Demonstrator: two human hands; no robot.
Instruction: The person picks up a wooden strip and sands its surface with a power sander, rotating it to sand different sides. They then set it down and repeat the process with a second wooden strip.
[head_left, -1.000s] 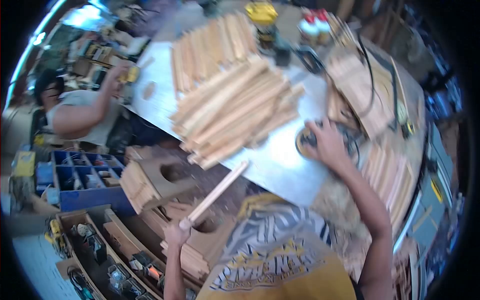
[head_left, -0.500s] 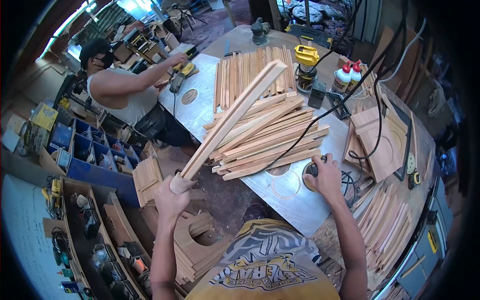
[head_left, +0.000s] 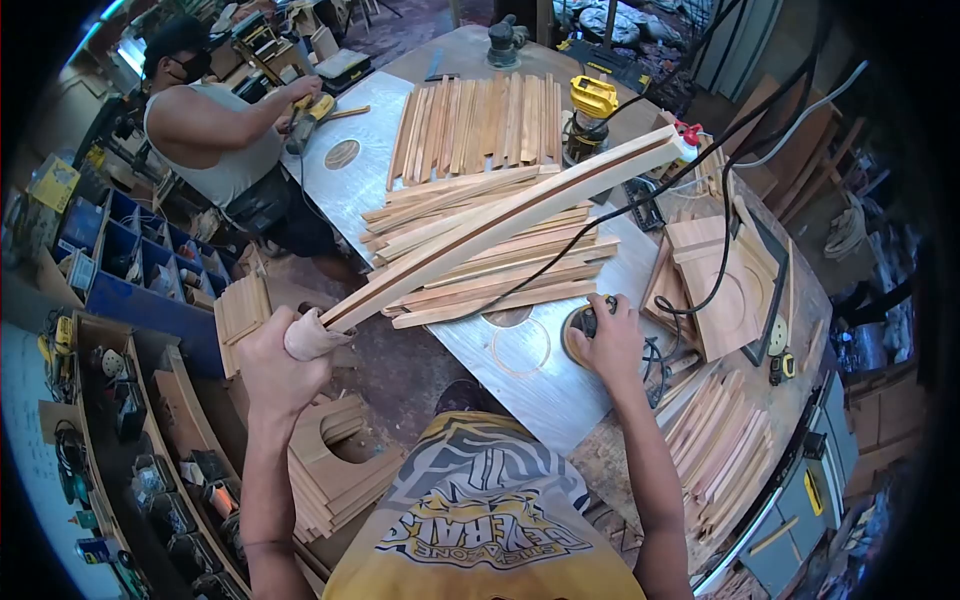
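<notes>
My left hand point(head_left: 280, 365) is closed round the near end of a long grooved wooden strip point(head_left: 500, 225), with a pale wrap point(head_left: 312, 336) that looks like cloth or tape at the grip. The strip slants up and right above the table. Near the metal sheet's front right edge, my right hand point(head_left: 612, 340) is wrapped over a round, dark and yellow power sander point(head_left: 580, 330); its underside is hidden. Below the raised strip lies a loose pile of wooden strips point(head_left: 500, 290). Behind that, more strips point(head_left: 480, 125) lie side by side.
At the far left a co-worker point(head_left: 215, 140) handles a yellow power tool point(head_left: 312, 120). A yellow-topped router point(head_left: 590, 105) stands behind the strips. Black cables point(head_left: 740, 150) hang across the right side. Wooden panels point(head_left: 715, 280) and a strip bundle point(head_left: 715, 435) lie at right.
The wooden strip in my left hand has swung down toward the right, its far end now before the glue bottles. My right hand stays on the sander. The whole view has shifted.
</notes>
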